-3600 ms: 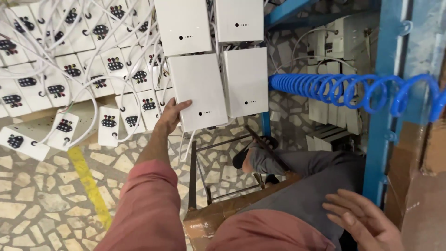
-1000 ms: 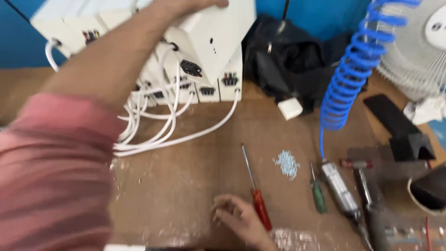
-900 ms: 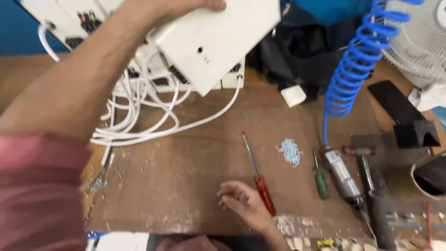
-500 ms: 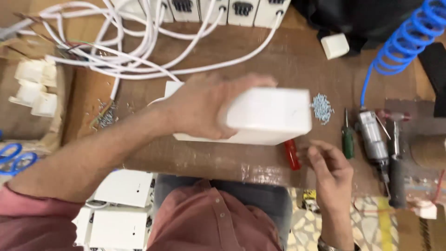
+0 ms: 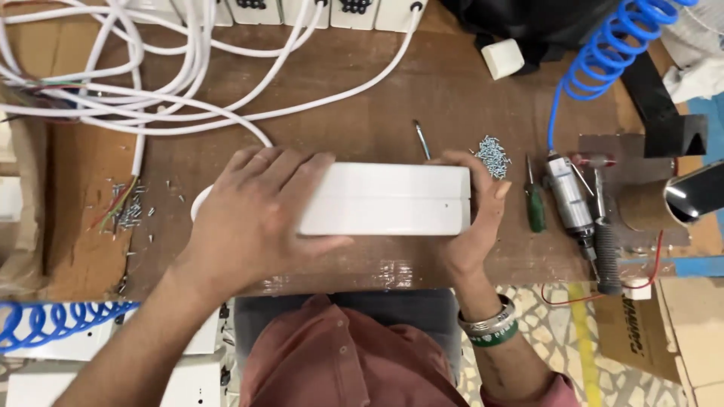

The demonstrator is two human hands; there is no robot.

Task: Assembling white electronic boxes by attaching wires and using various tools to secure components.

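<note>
While both hands clamp it, the white box (image 5: 388,199) lies on the brown workbench (image 5: 362,98).
The left hand (image 5: 253,215) covers its left end, and the right hand (image 5: 471,222) grips its right end; loose screws (image 5: 492,154) and a green screwdriver (image 5: 534,203) lie just right of it.

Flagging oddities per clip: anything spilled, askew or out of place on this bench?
Small screws lie scattered loose at the bench's left edge, beyond the heaped pile. White cables sprawl tangled. The white box sits square between both hands.
</note>
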